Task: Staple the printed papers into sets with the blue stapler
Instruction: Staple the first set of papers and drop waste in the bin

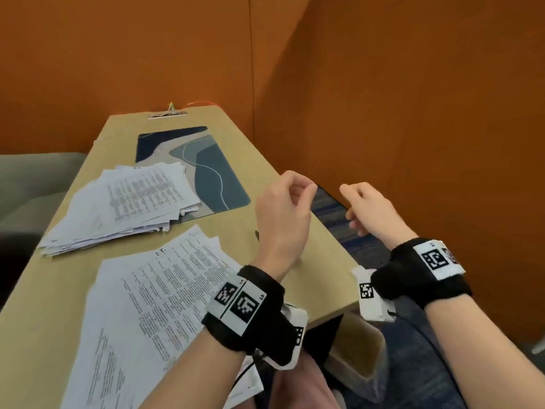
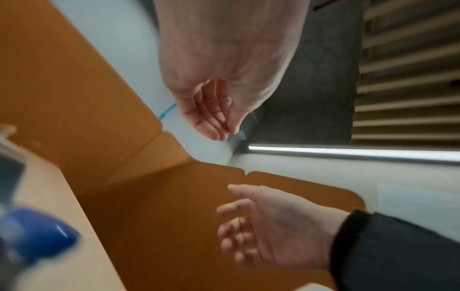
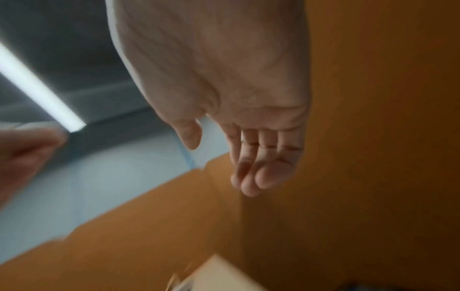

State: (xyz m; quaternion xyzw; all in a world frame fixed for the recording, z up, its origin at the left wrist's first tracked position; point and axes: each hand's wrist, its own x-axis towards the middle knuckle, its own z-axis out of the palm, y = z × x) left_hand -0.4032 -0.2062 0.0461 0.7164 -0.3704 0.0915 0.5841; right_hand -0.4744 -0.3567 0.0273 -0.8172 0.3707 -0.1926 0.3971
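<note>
Nearest the camera, a spread of printed papers (image 1: 153,305) lies flat on the light wooden tabletop (image 1: 59,290), its sheets fanned a little at the far corner, with the left forearm and its black wrist band crossing over the near edge. Both hands are raised in the air with nothing in them. The left hand (image 1: 281,214) hangs above the right edge of the tabletop, fingers loosely curled and released. The right hand (image 1: 373,209) is beyond that edge, over the gap beside the orange wall (image 1: 413,113), its fingers relaxed and slightly bent, palm empty in the left wrist view. The blue stapler (image 2: 37,234) shows only in the left wrist view, as a blurred blue shape resting on the tabletop below the left hand; in the head view that hand covers it. Farther back sits a second, thicker pile of papers (image 1: 124,205), untidy, its sheets skewed against one another. Its far corner overlaps a blue patterned desk mat (image 1: 212,172). No container is in view among these things. At the far end of the tabletop lies a small metal clip (image 1: 168,114).
</note>
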